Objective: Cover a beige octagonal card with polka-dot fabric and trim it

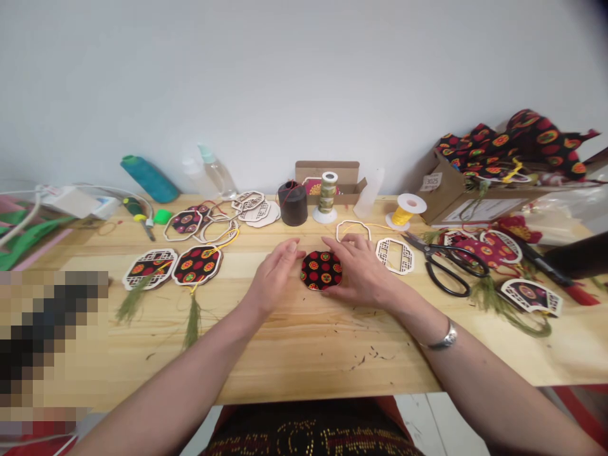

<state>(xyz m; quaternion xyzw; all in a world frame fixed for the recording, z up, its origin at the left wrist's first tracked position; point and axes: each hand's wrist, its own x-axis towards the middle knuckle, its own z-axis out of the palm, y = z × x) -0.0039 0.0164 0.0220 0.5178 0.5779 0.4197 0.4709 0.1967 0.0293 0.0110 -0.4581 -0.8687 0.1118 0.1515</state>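
A black fabric piece with red and yellow round patterns point(322, 270) lies on the wooden table point(285, 354) in front of me. My right hand point(363, 269) curves round its right side, thumb at the lower edge and fingers at the top, gripping it. Beside its left edge is my left hand point(277, 272), its fingers close together with the tips near the piece's upper left; whether anything is between them is hidden. An openwork wooden frame point(380, 256) lies just right of my right hand, and a plain outline frame point(337, 230) lies behind it.
Black-handled scissors point(429, 258) and tasselled ornaments lie to the right, before a cardboard box point(430, 206) of patterned fabric. Two tasselled ornaments point(197, 265) lie at left. Along the back stand a black spool point(292, 206), a green spool point(327, 196) and a yellow spool point(403, 218).
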